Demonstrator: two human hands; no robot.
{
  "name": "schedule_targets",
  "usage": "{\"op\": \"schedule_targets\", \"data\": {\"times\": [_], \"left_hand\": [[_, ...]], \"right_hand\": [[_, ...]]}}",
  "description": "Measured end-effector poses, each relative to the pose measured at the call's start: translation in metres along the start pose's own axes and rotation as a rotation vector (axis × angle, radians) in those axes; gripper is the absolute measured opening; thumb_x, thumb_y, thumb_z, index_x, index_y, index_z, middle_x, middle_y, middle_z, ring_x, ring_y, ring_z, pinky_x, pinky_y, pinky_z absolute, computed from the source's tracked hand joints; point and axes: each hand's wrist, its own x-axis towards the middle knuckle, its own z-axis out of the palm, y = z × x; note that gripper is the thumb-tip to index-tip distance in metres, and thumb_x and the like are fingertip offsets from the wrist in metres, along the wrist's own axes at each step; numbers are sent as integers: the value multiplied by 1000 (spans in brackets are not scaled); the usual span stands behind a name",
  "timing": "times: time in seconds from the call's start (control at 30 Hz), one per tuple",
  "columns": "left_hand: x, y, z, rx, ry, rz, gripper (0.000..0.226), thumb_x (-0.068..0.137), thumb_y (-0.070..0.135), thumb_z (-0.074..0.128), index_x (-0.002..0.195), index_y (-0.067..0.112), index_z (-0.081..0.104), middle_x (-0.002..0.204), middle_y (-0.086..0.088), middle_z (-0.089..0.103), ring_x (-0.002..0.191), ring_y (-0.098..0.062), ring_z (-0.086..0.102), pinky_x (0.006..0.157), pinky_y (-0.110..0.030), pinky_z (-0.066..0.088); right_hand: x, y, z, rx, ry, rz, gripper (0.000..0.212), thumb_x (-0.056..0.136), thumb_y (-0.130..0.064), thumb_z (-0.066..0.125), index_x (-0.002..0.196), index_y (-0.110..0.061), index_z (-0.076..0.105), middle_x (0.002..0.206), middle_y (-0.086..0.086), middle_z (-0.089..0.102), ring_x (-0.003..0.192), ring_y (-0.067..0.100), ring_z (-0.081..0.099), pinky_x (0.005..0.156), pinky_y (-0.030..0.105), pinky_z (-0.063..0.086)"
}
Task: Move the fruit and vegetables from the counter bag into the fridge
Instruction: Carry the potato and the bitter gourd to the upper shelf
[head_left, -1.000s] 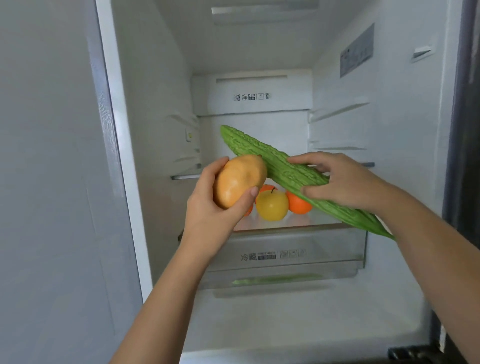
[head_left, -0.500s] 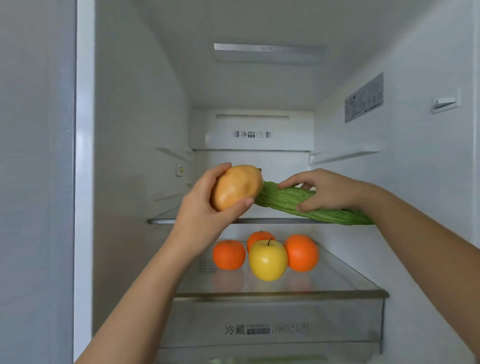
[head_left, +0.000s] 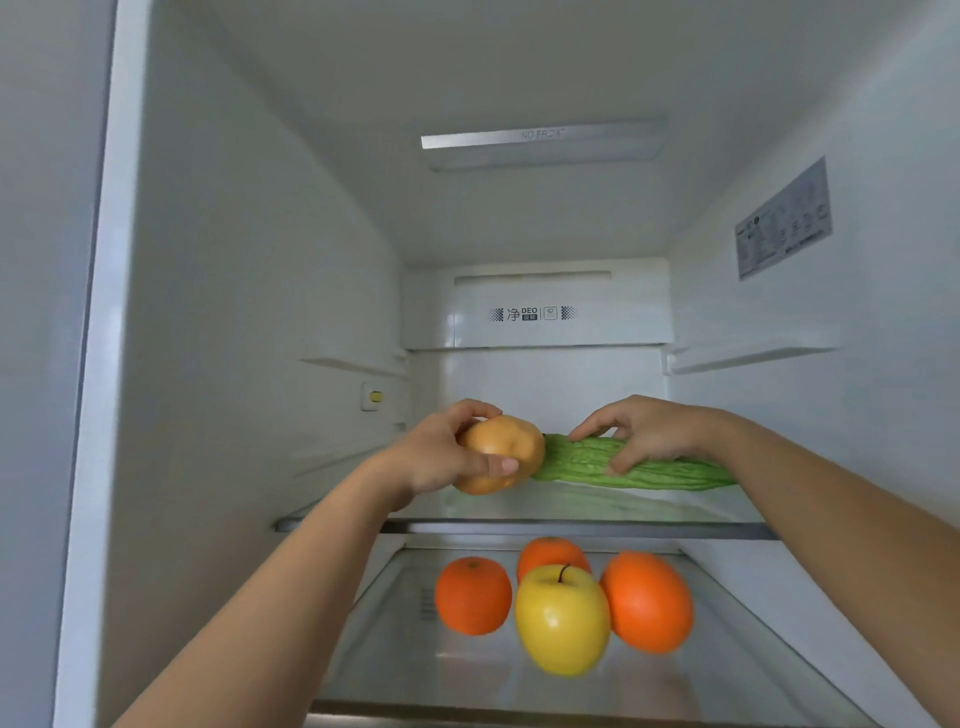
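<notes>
Both items dropped lower onto upper glass shelf (head_left: 519, 527) since before. Left hand (head_left: 441, 462) fingers wrapped around brown pear (head_left: 501, 452); right hand (head_left: 649, 431) fingers pinching bitter gourd (head_left: 670, 473) mid-body. Gourd looks stiff, bumpy, grippy; pear firm, likely rolls.

home kitchen: open fridge (head_left: 249, 291) holding fruit (head_left: 562, 621).

Both forearms bare to frame edge; no sleeves, watch or rings visible. Left hand (head_left: 441, 460) and right hand (head_left: 652, 428): short, unpainted nails.
</notes>
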Motion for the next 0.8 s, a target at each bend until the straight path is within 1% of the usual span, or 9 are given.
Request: {"op": "schedule_targets", "data": {"times": [0.17,0.23,0.33,0.43,0.53,0.6,0.67,0.73,0.8], "left_hand": [[26,-5,4,143,-72,-59,56,73,18,76,121,24,49,121,-3,47,106,-20,50,83,-26,45],[37,-6,8,181,-83,-62,56,72,18,77,121,25,49,122,-4,47,107,-19,49,84,-26,44],[50,-7,12,190,-132,-64,52,73,15,76,115,28,49,120,-2,47,105,-19,50,87,-30,46],[58,-8,15,213,-190,-50,57,74,14,75,122,27,47,123,-2,46,110,-20,48,90,-29,45],[60,-10,17,230,-205,-30,69,68,24,79,127,30,44,127,0,46,114,-18,48,95,-28,44],[60,-9,17,223,-198,-25,75,59,33,77,125,33,43,127,3,46,114,-16,48,94,-27,44],[59,-8,16,219,-198,-23,75,62,29,79,127,31,43,126,4,46,112,-15,49,93,-25,44],[58,-8,16,222,-201,-15,68,71,19,78,129,28,43,125,4,46,112,-16,49,93,-24,43],[57,-9,16,222,-197,-10,65,74,17,76,129,27,44,126,4,46,111,-16,49,93,-23,43]], "right_hand": [[13,14,-4,25,-4,17,51,72,1,70,101,-39,60,116,-3,56,98,15,60,88,30,50],[14,22,-7,23,18,41,50,73,1,70,106,-35,61,117,-3,55,99,15,59,90,30,49],[11,30,-9,20,46,68,48,76,-1,68,115,-27,60,117,-6,54,93,7,56,83,20,47],[9,33,-9,13,52,77,47,78,-2,67,119,-25,59,114,-9,53,95,7,53,74,8,41],[10,33,-8,15,61,85,47,79,-4,67,120,-25,58,115,-8,53,99,10,53,83,17,42],[10,34,-8,14,65,81,47,79,-4,67,120,-25,59,116,-7,54,93,7,54,85,20,41],[10,34,-8,23,72,78,46,79,-4,68,120,-23,58,117,-7,55,89,4,54,83,19,41],[9,34,-9,30,83,78,46,79,-5,68,121,-20,58,121,-5,56,90,5,53,84,19,39],[9,34,-9,38,94,77,46,79,-5,69,121,-20,58,124,-3,56,94,6,53,87,20,38]]}}
